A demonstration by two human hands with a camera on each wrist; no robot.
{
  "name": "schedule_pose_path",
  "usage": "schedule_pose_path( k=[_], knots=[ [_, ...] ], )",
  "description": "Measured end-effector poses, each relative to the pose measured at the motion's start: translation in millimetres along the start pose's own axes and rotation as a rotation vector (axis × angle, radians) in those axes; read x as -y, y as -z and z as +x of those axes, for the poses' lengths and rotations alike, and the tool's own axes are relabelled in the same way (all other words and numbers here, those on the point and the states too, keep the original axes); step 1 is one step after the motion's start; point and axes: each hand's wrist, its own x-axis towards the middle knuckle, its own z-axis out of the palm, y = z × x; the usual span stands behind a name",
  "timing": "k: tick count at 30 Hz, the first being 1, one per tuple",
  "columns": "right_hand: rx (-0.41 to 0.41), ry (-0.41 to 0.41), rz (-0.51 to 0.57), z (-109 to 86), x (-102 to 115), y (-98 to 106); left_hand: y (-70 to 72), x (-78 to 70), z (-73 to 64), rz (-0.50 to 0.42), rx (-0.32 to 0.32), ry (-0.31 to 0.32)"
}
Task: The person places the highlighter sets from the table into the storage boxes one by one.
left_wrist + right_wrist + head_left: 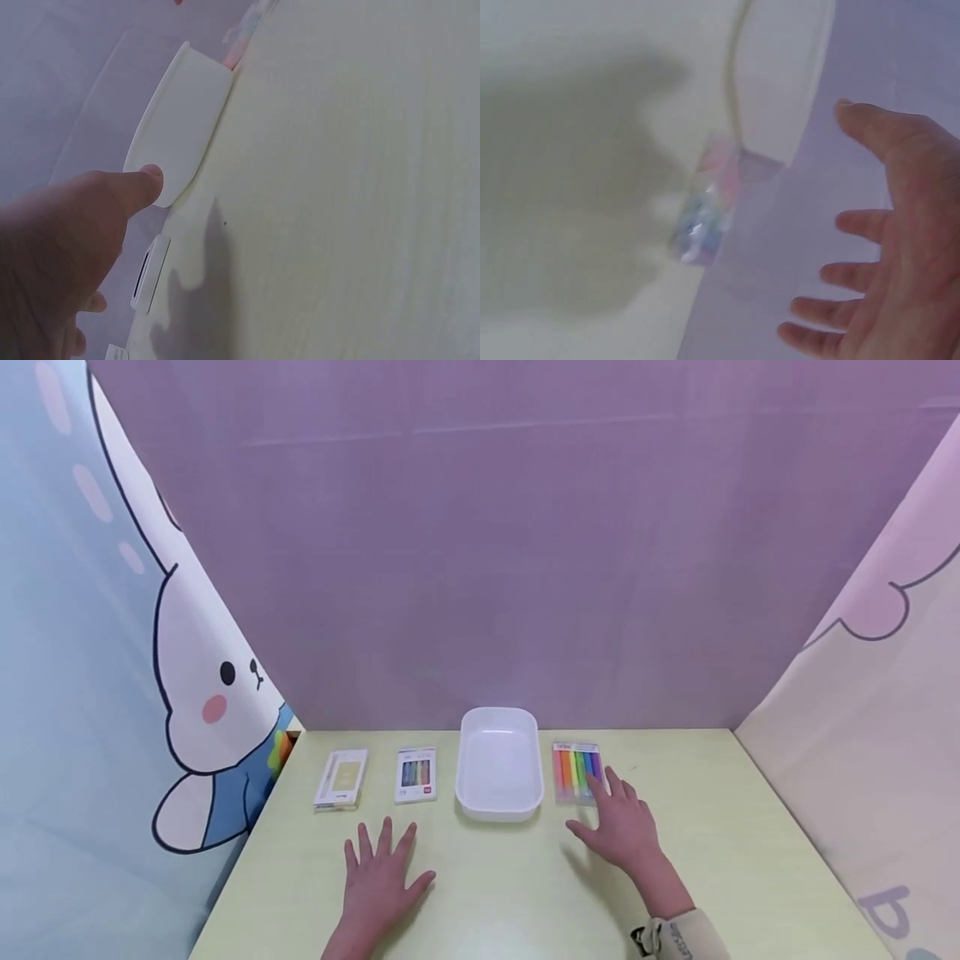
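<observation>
My left hand [377, 883], fingers spread, is over the near left part of the table with nothing in it. Beyond its fingertips lies a flat white box [416, 775] with colored sticks pictured on its front. My right hand [626, 828] reaches over the near edge of a clear pack of rainbow-colored highlighters [573, 768], its fingers spread and overlapping the pack in the head view. Seen from the right wrist, that hand [907, 240] is raised off the table and apart from the blurred pack [707, 202]. Between the hands stands a white plastic basin [499, 808].
A second white box [341, 779] with a yellowish panel lies at the far left of the pale table [495, 893]. A purple cloth [480, 568] hangs behind the table's back edge. Printed curtains [90, 693] flank both sides, one with a cartoon rabbit.
</observation>
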Motion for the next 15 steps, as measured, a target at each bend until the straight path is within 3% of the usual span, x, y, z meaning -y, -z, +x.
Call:
schedule_pose_path(
  k=[8, 15],
  knots=[
    [0.046, -0.042, 0.004, 14.6, 11, 6, 6.8, -1.4, 0.9, 0.002, 0.045, 0.044],
    [0.080, -0.119, 0.018, 30.0, 16, 2, 7.7, 0.7, 6.1, -0.022, 0.060, 0.033]
  ],
)
